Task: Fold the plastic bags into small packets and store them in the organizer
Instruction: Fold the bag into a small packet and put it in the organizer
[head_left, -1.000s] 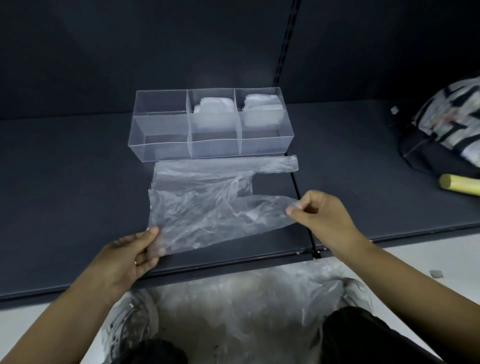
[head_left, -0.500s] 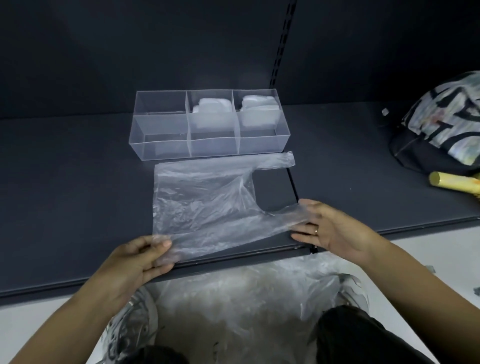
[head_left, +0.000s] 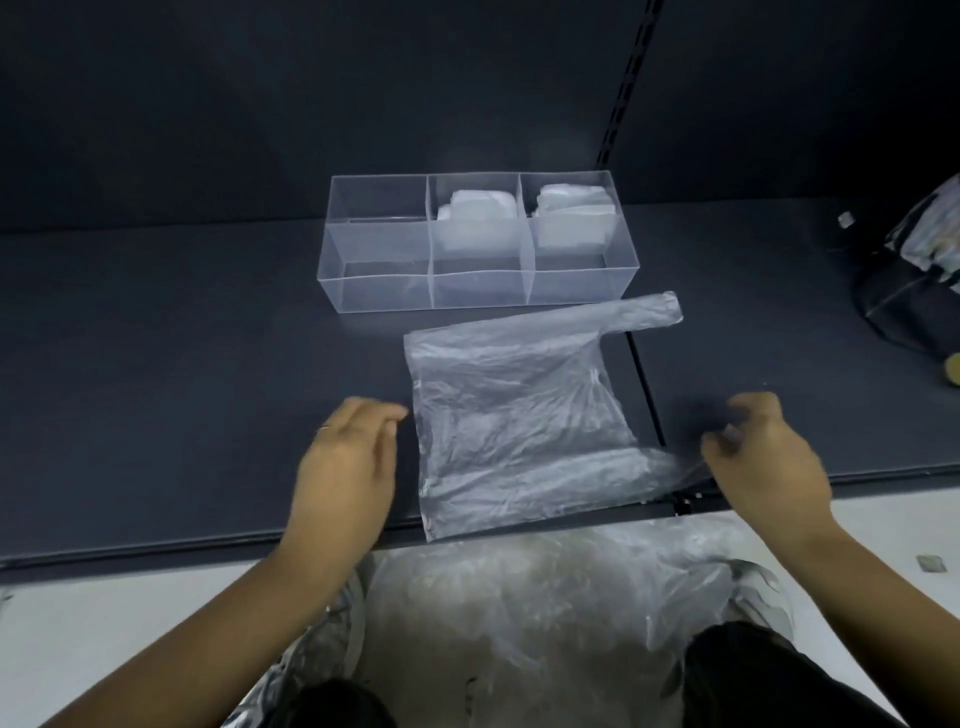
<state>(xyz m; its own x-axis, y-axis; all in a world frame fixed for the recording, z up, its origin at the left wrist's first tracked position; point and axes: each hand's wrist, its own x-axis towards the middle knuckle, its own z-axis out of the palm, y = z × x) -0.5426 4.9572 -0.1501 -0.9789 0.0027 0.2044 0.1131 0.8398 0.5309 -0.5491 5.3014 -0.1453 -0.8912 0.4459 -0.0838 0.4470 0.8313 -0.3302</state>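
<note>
Plastic bags in a loose heap lie nearest, on the person's lap, well in front of the organizer and below the shelf it stands on; count unreadable.

Left hand: in front of the organizer's left end, fingers loosely curled, holding nothing, just beside the flat bag. Blur hides whether the fingertips touch its edge.

Right hand: in front of and past the organizer's right end, fingers curled. It pinches the tip of the bag's near handle, as far as the blur allows.

Flat bag: spread on the shelf just in front of the organizer, apart from it, handles toward the organizer's right end.

Step, my read: laying out and smoothing, no fold made yet. Next move calls for pulling the near handle straight, then one hand pinning the slippery film while the other folds.

Organizer: folded packets in the middle and right compartments, number unclear; none seen in the left.

Right of the organizer, a patterned bag and a yellow object are cut off by the frame.
</note>
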